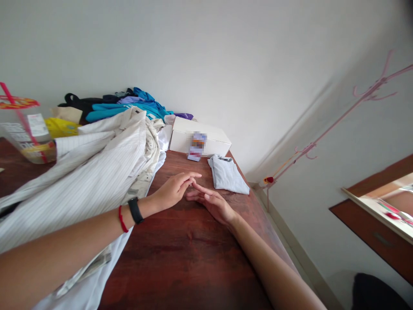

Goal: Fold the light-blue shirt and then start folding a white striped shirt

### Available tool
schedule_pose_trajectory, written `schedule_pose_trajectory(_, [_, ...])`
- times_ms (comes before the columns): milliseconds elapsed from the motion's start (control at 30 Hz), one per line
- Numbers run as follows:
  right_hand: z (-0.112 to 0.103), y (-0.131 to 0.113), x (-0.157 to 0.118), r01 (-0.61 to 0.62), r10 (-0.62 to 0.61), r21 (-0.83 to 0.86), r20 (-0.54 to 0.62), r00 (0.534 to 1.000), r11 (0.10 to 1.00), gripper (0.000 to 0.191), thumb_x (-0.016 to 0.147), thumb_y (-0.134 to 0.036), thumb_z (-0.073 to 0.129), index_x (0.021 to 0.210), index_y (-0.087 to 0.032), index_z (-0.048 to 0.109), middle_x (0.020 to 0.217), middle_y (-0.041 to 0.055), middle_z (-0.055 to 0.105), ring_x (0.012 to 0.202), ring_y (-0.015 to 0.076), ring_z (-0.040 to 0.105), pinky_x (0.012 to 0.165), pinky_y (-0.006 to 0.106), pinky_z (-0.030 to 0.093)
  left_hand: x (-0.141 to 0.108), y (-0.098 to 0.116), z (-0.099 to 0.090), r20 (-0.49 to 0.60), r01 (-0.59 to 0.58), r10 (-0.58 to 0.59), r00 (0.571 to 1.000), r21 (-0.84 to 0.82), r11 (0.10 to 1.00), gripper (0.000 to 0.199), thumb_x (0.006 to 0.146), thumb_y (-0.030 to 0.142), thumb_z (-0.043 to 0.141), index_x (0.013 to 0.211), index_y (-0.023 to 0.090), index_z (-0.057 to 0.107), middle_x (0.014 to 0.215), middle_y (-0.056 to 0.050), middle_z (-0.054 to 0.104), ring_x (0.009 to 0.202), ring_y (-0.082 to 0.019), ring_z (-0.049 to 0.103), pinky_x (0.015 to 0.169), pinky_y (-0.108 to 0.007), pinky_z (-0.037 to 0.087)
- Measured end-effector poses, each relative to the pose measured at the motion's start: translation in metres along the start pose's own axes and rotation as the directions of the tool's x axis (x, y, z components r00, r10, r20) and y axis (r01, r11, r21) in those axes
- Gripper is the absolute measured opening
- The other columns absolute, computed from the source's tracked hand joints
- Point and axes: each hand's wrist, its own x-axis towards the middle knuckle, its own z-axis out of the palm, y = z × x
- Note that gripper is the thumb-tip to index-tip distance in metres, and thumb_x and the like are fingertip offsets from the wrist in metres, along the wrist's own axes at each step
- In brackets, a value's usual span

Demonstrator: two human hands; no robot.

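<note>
**Fingertips meeting over bare wood**

Left hand [172, 190] held loose and half-curled, fingers [190, 176] stretched forward, grasping nothing. Right hand [214, 203] laid flat, palm down, fingers [201, 189] spread only slightly, empty too. Tips of both hands touching or all but touching, resting on the dark red-brown table [180, 254].

Just beyond the fingertips, a little to the right: a folded pale grey garment [227, 174], lying flat, apart from both hands. Straight ahead past the fingertips: a small printed packet [196, 146], leaning against a white box [200, 137]; print blurred, not readable.

Left of the left hand, close by the wrist: a heap of white striped cloth [93, 172]. Behind it, further off: a pile of blue, black and purple clothes [125, 105], then a yellow bag [61, 127]. Far left: a clear plastic cup [30, 137] with a label, writing too small to read.

On the left wrist: a black band [135, 210] and a red cord [121, 218].
</note>
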Motion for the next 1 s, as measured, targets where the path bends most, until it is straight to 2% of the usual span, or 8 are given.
schedule_pose_trajectory(200, [0.0030,0.0026,-0.0011,-0.006,0.007,-0.007,0.139,0.990,1.000,0.050,0.095,-0.040,0.069,0.143,-0.026,0.062,0.129,0.0118,0.072,0.123,0.0280,0.064,0.117,0.055,0.035,-0.0010,0.0053,0.0011,0.070,0.048,-0.042,0.997,-0.083,0.995,0.034,0.101,0.020,0.045,0.131,0.018,0.061,0.091,-0.002,0.073,0.088,-0.016,0.070,0.088,-0.027,0.052])
schedule_pose_trajectory(400, [0.0033,-0.0013,-0.0011,-0.033,0.030,0.031,0.097,0.995,0.999,0.056,0.094,-0.038,0.069,0.148,-0.025,0.058,0.123,0.0113,0.073,0.117,0.0275,0.066,0.115,0.053,0.036,-0.0022,0.0033,0.0004,0.092,0.126,-0.120,0.988,-0.058,0.990,0.040,0.097,0.021,0.049,0.135,0.019,0.059,0.098,-0.003,0.076,0.075,-0.015,0.067,0.071,-0.025,0.051])
schedule_pose_trajectory(700, [0.0014,-0.0016,-0.0006,-0.046,0.040,0.065,0.083,0.996,0.997,0.056,0.093,-0.034,0.068,0.146,-0.022,0.058,0.124,0.0134,0.073,0.116,0.0287,0.066,0.115,0.054,0.035,-0.0017,-0.0002,-0.0010,0.076,0.119,-0.116,0.990,-0.043,0.992,0.037,0.101,0.023,0.043,0.133,0.018,0.060,0.102,-0.005,0.075,0.093,-0.018,0.070,0.089,-0.029,0.053])
schedule_pose_trajectory(1000, [0.0000,-0.0022,0.0000,-0.071,0.068,0.074,0.038,0.997,0.995,0.054,0.088,-0.033,0.073,0.140,-0.023,0.062,0.120,0.0119,0.075,0.112,0.0280,0.069,0.113,0.052,0.037,-0.0014,-0.0005,-0.0003,0.107,0.104,-0.095,0.990,-0.083,0.991,0.033,0.101,0.022,0.043,0.123,0.019,0.068,0.110,-0.006,0.076,0.096,-0.019,0.072,0.092,-0.031,0.055])
